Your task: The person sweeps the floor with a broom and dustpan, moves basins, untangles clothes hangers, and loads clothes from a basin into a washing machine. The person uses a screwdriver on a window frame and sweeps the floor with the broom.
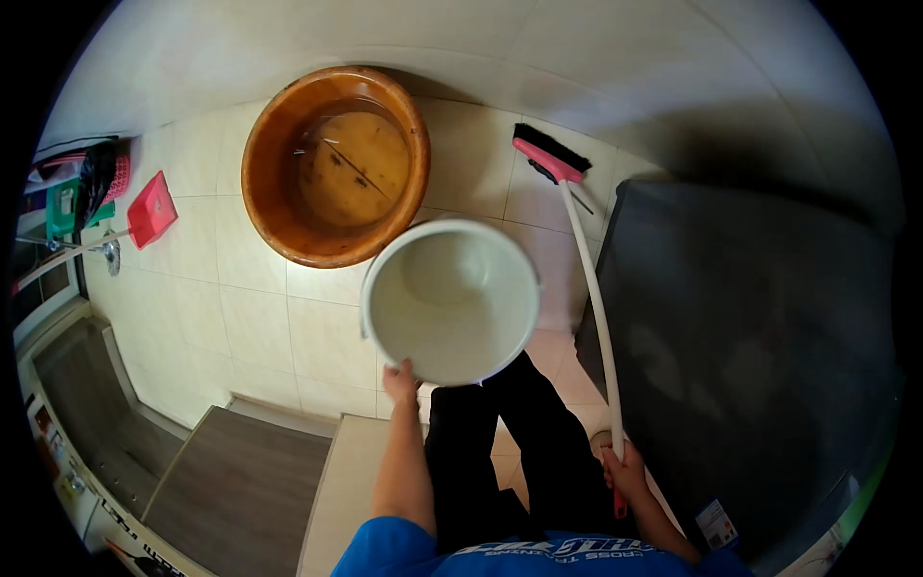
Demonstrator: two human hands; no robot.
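Observation:
My left hand (401, 381) grips the rim of a pale plastic bucket (452, 298), its fingers over the near left edge. The bucket tilts so that I look into it, and no contents show inside. Just beyond it on the tiles stands a brown wooden tub (264, 192) with a dark line and specks across its bottom. My right hand (626, 468) is wrapped round the lower end of a broom (593, 288) with a long white handle. Its pink head with black bristles lies at the far end, near the wall.
A large dark grey box-like piece (750, 337) fills the right side. At left are a pink dustpan (152, 210), a green basket (65, 207) and a black bag (94, 183). Wood-topped furniture (236, 481) stands at lower left. A wall (577, 58) bounds the far side.

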